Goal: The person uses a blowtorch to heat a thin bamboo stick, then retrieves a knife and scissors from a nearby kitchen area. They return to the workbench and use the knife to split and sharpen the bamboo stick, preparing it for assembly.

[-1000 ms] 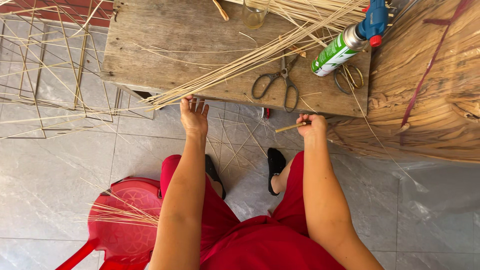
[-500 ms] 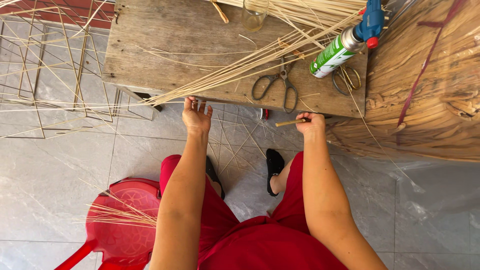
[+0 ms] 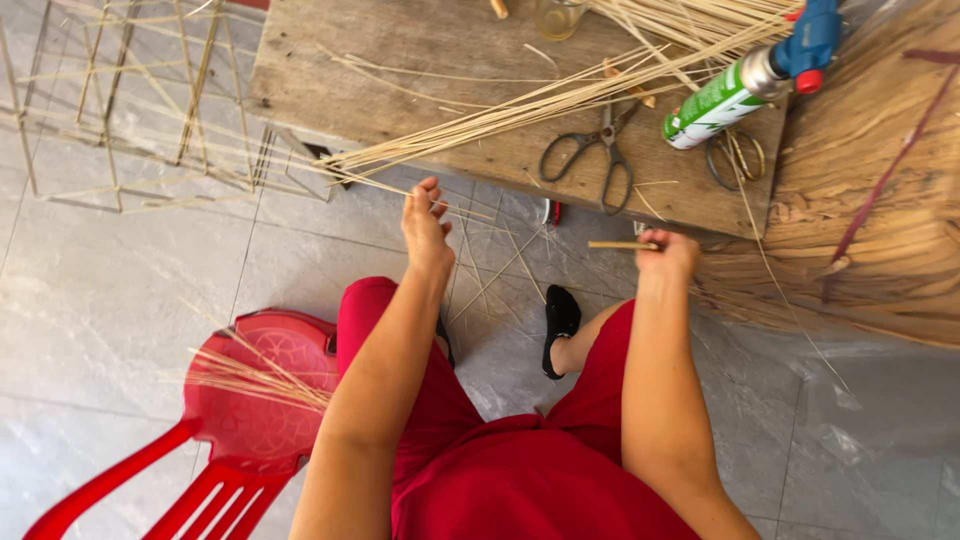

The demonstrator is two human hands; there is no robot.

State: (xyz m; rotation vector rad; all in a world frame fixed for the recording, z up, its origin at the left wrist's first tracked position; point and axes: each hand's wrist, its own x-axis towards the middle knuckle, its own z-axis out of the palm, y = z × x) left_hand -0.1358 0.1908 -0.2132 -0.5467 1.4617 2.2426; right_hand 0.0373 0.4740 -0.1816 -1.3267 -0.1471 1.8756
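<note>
Left hand [image 3: 424, 222] touches thin bamboo strips [image 3: 520, 110]; right hand [image 3: 668, 250] pinches a stick [image 3: 618, 245].

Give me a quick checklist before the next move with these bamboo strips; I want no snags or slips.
1. Right hand grips a short stick: ok.
2. Left hand has a strip pinched: cannot tell; its fingers touch thin strips.
3. Scissors lie closed on the wooden board, within reach: ok.
4. Spray can lies on its side near the board's edge: not ok.
5. Loose strips on the floor by the feet: not ok.
</note>
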